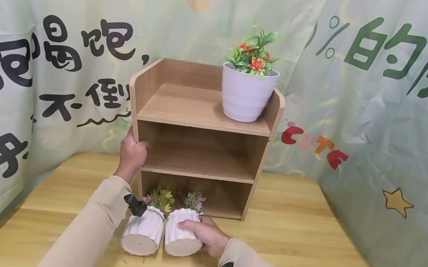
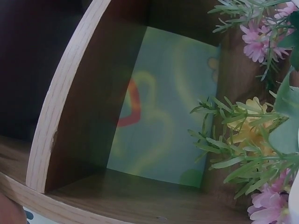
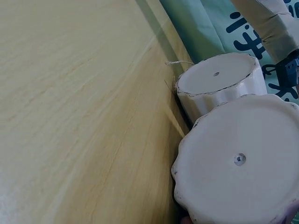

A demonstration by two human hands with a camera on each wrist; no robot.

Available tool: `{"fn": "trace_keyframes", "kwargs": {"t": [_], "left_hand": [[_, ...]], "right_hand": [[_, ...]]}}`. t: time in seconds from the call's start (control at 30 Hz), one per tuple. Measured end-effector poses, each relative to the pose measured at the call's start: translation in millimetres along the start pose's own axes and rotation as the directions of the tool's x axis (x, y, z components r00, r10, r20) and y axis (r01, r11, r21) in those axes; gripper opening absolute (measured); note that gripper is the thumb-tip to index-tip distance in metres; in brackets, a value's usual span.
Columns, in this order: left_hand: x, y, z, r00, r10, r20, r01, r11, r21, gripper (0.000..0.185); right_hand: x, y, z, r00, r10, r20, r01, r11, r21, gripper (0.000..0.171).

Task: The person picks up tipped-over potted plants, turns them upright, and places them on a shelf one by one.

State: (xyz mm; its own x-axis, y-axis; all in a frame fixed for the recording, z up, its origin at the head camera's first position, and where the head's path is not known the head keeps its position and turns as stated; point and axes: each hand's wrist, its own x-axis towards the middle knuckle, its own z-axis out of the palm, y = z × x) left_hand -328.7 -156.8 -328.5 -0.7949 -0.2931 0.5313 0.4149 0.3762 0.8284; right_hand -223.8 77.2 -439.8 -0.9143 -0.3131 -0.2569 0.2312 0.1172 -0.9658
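Note:
A small wooden shelf [image 1: 204, 124] with several tiers stands on the table. My left hand [image 1: 132, 155] grips its left side panel, thumb at the front edge. With my right hand [image 1: 211, 238] I hold a white fluted flowerpot [image 1: 181, 224] with pink flowers, thumb along its side. Beside it, a second white flowerpot [image 1: 145, 226] with yellow and pink flowers [image 2: 252, 121] lies tipped over. Both pots have their flat bases toward me and their flowers at the lowest compartment. In the right wrist view, the base of the held pot [image 3: 233, 163] shows large in front of the other.
A larger white pot [image 1: 247, 92] with orange flowers stands at the right of the shelf's top tier. Beneath everything is a light wooden table [image 1: 305, 244]. A printed cloth [image 1: 381, 128] hangs behind and on both sides.

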Motion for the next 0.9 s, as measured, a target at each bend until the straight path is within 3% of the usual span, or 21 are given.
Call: {"fn": "trace_keyframes", "kwargs": {"t": [0.13, 0.9], "left_hand": [[-4.2, -3.5, -1.9, 1.0, -0.02, 0.008, 0.02, 1.0, 0.021, 0.054], [0.5, -0.1, 0.9, 1.0, 0.021, -0.002, -0.021, 1.0, -0.011, 0.053]], "right_hand": [[-1.8, 4.9, 2.5, 1.0, -0.001, 0.003, 0.001, 1.0, 0.0, 0.039], [-3.8, -1.5, -1.2, 1.0, -0.019, 0.022, 0.019, 1.0, -0.01, 0.046]]}}
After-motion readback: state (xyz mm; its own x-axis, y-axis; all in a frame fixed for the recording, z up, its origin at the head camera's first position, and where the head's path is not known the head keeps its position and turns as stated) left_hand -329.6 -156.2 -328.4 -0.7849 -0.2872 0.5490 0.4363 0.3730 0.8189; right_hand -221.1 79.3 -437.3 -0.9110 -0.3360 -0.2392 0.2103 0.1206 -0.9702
